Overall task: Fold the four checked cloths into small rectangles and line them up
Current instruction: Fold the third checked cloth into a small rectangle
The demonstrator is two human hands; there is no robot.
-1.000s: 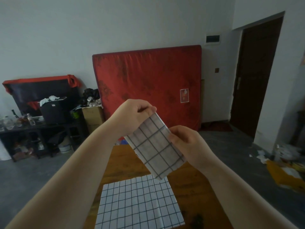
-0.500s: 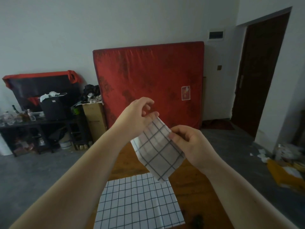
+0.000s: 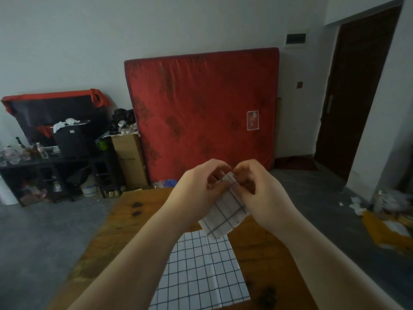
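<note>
While the left hand (image 3: 199, 189) and right hand (image 3: 263, 193) pinch the cloth (image 3: 225, 217) at its twelve-o'clock end, it looks soft and light — best held by its corners.

We see left hand (image 3: 197, 189) and right hand (image 3: 266, 194) bare; both forearms bare down to frame edge.

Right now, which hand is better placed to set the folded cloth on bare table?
Right, probably. The left hand and right hand both pinch the folded cloth, so either could carry it. Bare table lies below the right hand, beside the flat cloth; the left forearm crosses over that cloth.
</note>
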